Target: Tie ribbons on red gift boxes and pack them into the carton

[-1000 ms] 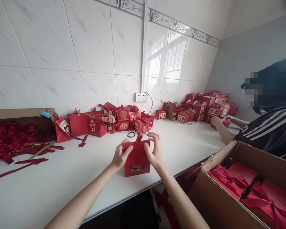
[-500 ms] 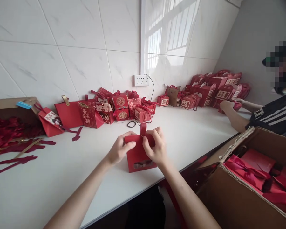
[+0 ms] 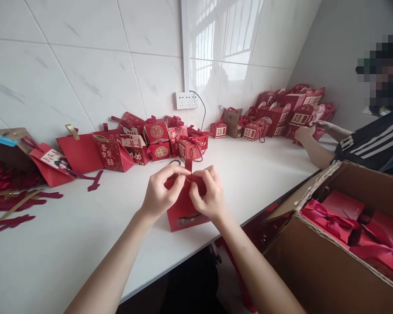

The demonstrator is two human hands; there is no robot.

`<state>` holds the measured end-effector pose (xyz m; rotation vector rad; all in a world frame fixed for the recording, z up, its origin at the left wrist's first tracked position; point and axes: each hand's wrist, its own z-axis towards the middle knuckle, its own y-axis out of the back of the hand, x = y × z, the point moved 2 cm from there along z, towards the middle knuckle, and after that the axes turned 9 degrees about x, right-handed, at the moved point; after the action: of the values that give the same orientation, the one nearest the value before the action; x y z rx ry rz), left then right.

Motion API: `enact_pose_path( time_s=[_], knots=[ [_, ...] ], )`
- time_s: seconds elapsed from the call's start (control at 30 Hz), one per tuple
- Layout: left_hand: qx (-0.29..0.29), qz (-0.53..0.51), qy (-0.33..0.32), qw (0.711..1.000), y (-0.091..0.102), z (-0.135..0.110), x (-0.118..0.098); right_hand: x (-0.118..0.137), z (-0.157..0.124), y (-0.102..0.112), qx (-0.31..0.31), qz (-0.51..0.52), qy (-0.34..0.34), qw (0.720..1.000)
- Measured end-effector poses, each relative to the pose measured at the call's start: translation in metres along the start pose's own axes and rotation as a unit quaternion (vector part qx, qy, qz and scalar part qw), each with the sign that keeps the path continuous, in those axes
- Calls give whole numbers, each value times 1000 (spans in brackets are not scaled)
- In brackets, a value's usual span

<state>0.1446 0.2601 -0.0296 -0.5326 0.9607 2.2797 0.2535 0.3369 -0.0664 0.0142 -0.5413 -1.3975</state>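
Note:
A small red gift box (image 3: 182, 213) with a little window in its front stands on the white counter (image 3: 68, 244) near the front edge. My left hand (image 3: 159, 194) and my right hand (image 3: 205, 194) meet over its top, fingers pinched on the red ribbon tab (image 3: 187, 165) that sticks up there. Both hands cover most of the box's top. A black hair band lies just behind, half hidden by my fingers.
Finished red boxes (image 3: 157, 139) cluster against the tiled wall; more (image 3: 281, 113) are piled at the far right, where another person's hands (image 3: 303, 133) work. Red ribbons (image 3: 6, 192) lie at the left. An open cardboard carton (image 3: 340, 244) of red ribboned packs stands at my right.
My hands have closed in over the box's top and now pinch the ribbon tab together. The view has tilted down and shifted slightly.

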Motion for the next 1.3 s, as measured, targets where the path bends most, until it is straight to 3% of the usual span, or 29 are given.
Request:
enact_pose_path(
  time_s=[0.13, 0.37, 0.8, 1.03, 1.3],
  knots=[
    [19, -52, 15, 998, 3, -5, 3, 0, -1, 0, -1, 4, -5, 1000],
    [-22, 0, 5, 1000, -1, -8, 2, -2, -1, -2, -2, 3, -6, 1000],
    [-19, 12, -7, 1000, -1, -10, 1, -1, -1, -1, -12, 21, 0, 1000],
    [-45, 5, 46, 998, -3, -13, 2, -1, 0, 0, -7, 45, -8, 999],
    [-58, 22, 57, 996, -3, -17, 5, -2, 2, 1, -6, 69, -12, 998]
  ],
)
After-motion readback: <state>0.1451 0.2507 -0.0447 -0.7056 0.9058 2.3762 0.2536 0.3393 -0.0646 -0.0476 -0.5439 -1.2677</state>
